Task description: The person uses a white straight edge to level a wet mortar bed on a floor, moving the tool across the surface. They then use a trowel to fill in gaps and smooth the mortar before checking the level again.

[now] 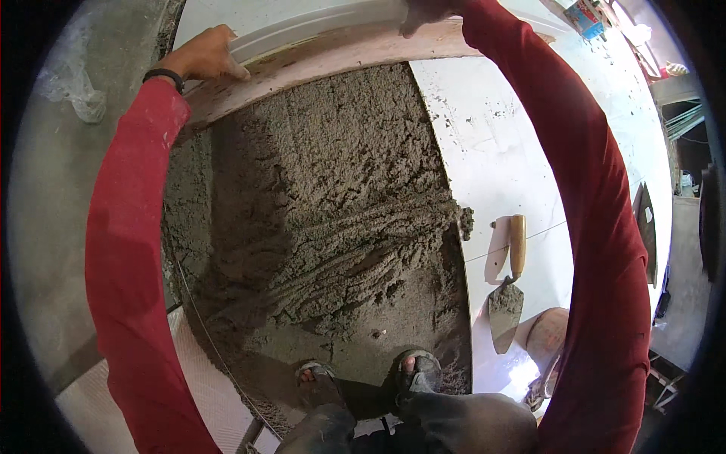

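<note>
My left hand (208, 57) grips a long straight board (333, 45) at the top left, with a pale ridged upper edge and a stained wooden face. My right hand (429, 13) holds the same board farther right; its fingers are partly shadowed. Below the board lies a bed of rough wet mortar (333, 144), with dragged ridges across its middle and a thinner, smoother patch near my feet. White floor tiles (491, 166) border it on the right. A wooden-handled trowel (505, 306), smeared with mortar, lies on those tiles.
My sandaled feet (414, 374) stand at the near edge. A thin string (204, 325) crosses the lower left beside pale textured tiles (87, 401). A round container (548, 337) is beside my right forearm. Grey concrete floor (57, 227) and crumpled plastic (76, 87) lie left; assorted items (684, 136) line the far right.
</note>
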Action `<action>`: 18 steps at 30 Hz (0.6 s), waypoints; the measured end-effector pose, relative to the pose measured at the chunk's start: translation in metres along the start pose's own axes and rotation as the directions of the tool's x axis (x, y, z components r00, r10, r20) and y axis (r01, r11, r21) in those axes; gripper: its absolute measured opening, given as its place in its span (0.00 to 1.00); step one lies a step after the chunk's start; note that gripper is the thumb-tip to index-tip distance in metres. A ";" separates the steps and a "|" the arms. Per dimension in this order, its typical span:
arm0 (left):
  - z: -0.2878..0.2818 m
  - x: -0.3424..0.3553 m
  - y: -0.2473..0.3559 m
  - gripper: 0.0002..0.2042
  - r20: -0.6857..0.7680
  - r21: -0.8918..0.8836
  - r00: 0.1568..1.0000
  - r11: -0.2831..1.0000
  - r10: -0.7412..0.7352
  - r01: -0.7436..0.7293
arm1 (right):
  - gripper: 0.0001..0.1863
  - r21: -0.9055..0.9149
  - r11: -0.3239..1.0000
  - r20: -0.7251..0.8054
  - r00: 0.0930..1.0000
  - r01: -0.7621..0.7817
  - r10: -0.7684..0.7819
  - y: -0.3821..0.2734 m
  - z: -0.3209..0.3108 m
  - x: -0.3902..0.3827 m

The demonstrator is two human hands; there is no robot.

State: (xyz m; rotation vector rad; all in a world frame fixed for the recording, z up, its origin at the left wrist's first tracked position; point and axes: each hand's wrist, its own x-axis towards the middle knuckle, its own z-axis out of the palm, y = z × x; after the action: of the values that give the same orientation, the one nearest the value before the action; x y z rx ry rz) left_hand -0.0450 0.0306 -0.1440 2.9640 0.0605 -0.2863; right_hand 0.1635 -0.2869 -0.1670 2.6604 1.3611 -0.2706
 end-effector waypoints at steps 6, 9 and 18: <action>0.004 -0.025 0.017 0.25 0.084 -0.012 0.995 0.999 -0.048 0.049 | 0.32 0.001 1.000 0.047 0.998 -0.030 0.030 -0.018 -0.005 -0.036; 0.009 -0.049 0.034 0.24 0.038 0.018 0.998 0.998 -0.056 0.056 | 0.28 -0.005 1.000 0.109 0.994 -0.023 0.023 -0.030 -0.003 -0.056; 0.012 -0.118 0.085 0.25 0.143 0.011 0.985 0.995 -0.099 0.098 | 0.28 0.106 0.994 -0.021 0.999 -0.026 0.029 -0.069 0.011 -0.145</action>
State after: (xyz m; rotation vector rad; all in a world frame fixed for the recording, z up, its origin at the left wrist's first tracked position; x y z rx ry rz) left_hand -0.1585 -0.0576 -0.1190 2.9398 0.1894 -0.5114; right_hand 0.0230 -0.3635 -0.1486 2.7737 1.3514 -0.3194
